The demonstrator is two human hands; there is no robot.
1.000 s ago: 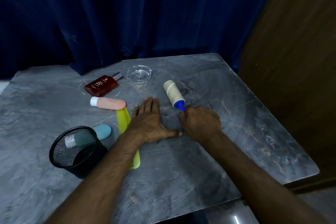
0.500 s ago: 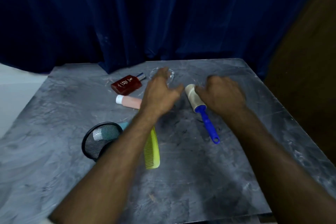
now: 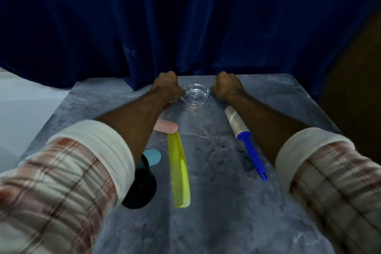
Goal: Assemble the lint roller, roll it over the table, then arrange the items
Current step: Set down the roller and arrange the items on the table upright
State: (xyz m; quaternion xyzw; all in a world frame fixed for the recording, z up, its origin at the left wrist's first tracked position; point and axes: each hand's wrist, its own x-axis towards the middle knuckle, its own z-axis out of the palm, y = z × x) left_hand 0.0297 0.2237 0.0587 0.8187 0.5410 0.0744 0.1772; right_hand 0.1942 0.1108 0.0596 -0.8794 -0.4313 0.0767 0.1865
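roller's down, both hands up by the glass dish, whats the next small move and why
Probably close both hands on the glass dish and shift it: the left hand and right hand flank it with curled fingers, while the lint roller lies assembled on the table.

A single head-worn camera looked forward and down over the grey table (image 3: pixel 216 202) from its near edge, facing the blue curtain (image 3: pixel 185 16). It sat close, so both sleeves filled the lower corners, perhaps stretched by the wide lens.
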